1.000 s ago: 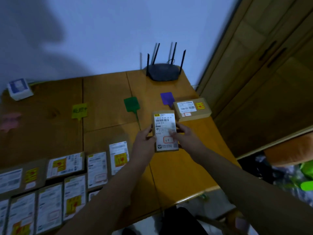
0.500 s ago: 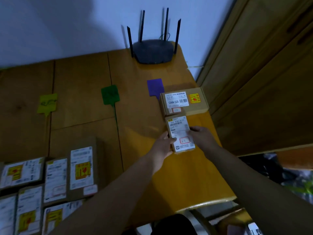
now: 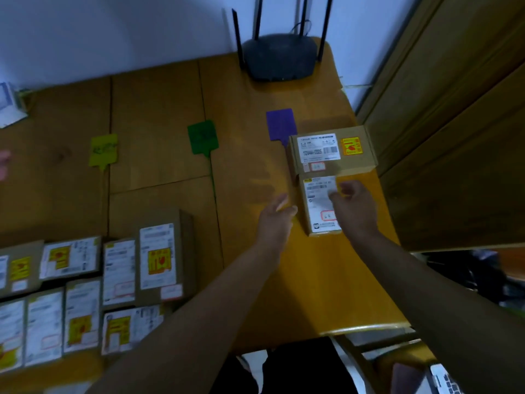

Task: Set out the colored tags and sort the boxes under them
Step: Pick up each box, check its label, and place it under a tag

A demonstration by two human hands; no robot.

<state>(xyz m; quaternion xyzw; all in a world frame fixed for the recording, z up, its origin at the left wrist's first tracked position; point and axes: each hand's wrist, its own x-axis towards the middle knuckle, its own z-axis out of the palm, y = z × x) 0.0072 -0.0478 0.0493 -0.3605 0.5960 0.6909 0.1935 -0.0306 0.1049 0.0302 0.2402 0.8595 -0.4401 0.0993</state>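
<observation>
Small labelled cardboard box [image 3: 319,201] lies beneath the purple plastic tag [image 3: 281,125], against a larger cardboard box [image 3: 332,155]. Left hand [image 3: 274,220] hangs relaxed beside it; whether right hand [image 3: 355,207] grips it cannot be told. Best to square the edges, then lift straight off

One head-worn wide-angle view — looking forward and down, close over the wooden table [image 3: 159,115].

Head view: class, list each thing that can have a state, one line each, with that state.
larger box, flat, label up, beside the purple tag.
small box, flat, label up, at the larger box's near edge.
green tag, flat, no box below it.
yellow tag, flat, no box below it.
left hand, open, beside small box.
right hand, over small box, grip unclear.
unsorted boxes, packed together, labels up.
</observation>
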